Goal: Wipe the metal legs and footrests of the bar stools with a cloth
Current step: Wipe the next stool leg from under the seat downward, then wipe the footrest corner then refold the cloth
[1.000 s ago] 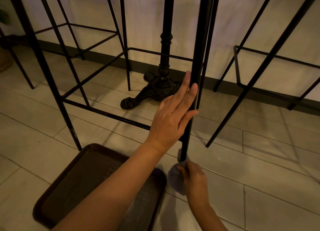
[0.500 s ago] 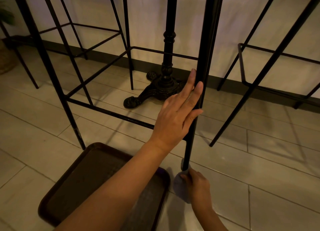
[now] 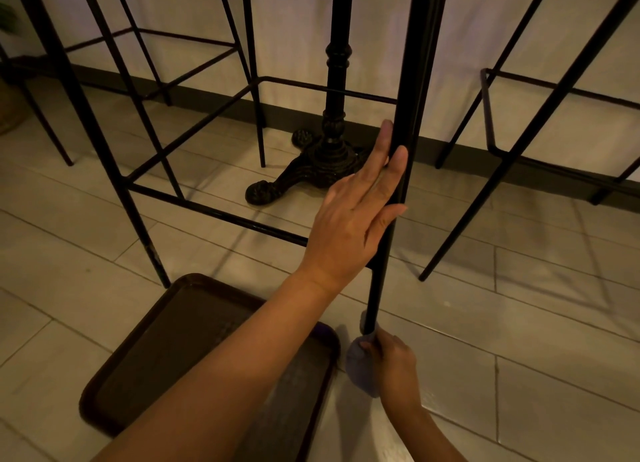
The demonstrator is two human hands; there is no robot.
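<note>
Stool leg (image 3: pixel 408 150), the near black one rising through the middle of the view, is my landmark. Well to its left another stool's legs and square footrest (image 3: pixel 194 143) stand on the pale floor tiles, and a dark brown tray (image 3: pixel 138 364) lies on the floor just left of the leg's foot. Beyond and left of the leg sits an ornate cast table base (image 3: pixel 325 157) by the wall. The left hand (image 3: pixel 353 219) lies flat against the leg at mid-height, fingers straight along the metal, steadying it rather than clasping it. At the leg's very foot the right hand (image 3: pixel 394 361) clutches a bluish cloth (image 3: pixel 360 364) bunched around the tip, fingers curled on the fabric. I judge the bottom end of this leg is being wiped; the next move would call for a stroke back up the leg or a shift to the footrest bar. Right of the leg, a further stool (image 3: pixel 519 132) waits. No brand, label or writing is readable anywhere.
</note>
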